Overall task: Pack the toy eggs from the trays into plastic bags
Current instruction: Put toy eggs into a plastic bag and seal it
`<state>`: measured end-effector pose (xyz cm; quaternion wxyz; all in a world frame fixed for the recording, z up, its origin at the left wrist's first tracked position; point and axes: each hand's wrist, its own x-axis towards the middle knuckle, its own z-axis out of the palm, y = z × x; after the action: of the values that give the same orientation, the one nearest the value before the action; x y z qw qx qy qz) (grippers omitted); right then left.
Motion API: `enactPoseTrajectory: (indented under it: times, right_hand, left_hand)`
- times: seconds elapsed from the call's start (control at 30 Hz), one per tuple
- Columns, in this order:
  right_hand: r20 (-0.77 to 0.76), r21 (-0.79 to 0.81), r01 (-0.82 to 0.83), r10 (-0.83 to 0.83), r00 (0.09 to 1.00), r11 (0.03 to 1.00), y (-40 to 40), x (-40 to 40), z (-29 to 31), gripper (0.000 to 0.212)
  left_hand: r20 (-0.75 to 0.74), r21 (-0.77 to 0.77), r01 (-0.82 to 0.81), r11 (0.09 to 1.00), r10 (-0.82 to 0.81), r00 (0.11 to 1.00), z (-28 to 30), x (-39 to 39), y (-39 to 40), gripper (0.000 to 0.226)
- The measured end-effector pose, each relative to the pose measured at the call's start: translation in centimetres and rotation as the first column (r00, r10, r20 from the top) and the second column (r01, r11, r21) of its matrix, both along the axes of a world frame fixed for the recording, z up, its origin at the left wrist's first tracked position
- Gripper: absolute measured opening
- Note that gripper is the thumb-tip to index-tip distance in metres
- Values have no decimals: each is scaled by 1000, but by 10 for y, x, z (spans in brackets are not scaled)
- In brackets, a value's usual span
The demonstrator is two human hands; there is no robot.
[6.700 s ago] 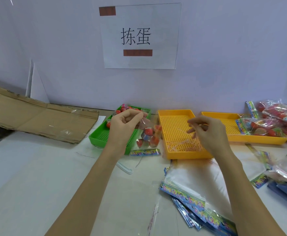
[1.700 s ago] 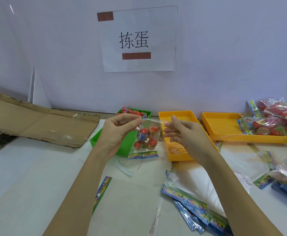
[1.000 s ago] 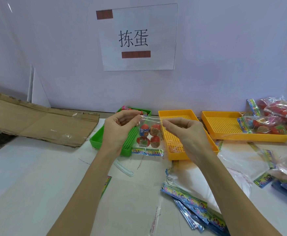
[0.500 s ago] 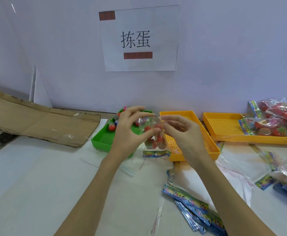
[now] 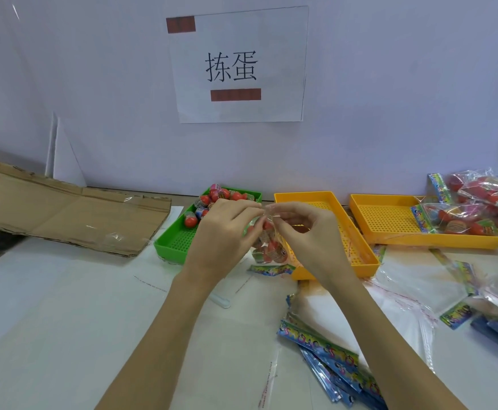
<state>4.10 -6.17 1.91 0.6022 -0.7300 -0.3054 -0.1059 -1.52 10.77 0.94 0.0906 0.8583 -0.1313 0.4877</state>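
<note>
A clear plastic bag (image 5: pixel 267 242) of red toy eggs hangs above the table between the green tray (image 5: pixel 176 242) and the nearer yellow tray (image 5: pixel 357 247). The left hand (image 5: pixel 224 232) and right hand (image 5: pixel 304 232) both pinch its top edge, fingertips curled together on the film and almost touching each other. The hands hide much of the bag; how many eggs it holds cannot be told. Its colourful bottom strip (image 5: pixel 271 269) carries print too blurred to read.

More loose toy eggs (image 5: pixel 212 202) lie at the far end of the green tray. A second yellow tray (image 5: pixel 389 220) on the right holds filled bags (image 5: pixel 460 220), partly cut off by the frame edge. Empty bags (image 5: pixel 330 353) with printed headers lie stacked near the right forearm, lettering unreadable. On the wall, a taped paper sign (image 5: pixel 238 66) reads "拣蛋". Flattened cardboard (image 5: pixel 64 211) lies at the left.
</note>
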Motion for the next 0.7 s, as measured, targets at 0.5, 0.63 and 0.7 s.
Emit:
enactPoseTrajectory:
  times: [0.5,0.63,0.7]
  right_hand:
    - [216,-157,98,-63,974,983,6,-6,2,28]
    - [-70,-97,15,-22,997,995,10,-11,0,25]
    - [-55,-166,30,-39,998,986,12,-13,-3,16]
  left_hand:
    - [-165,-227,-80,971,43,985,6,0,-7,13]
    - [-160,-363,-38,931,-22,987,6,0,-11,8]
    - [-158,-348,-2,937,-56,986,6,0,-11,6]
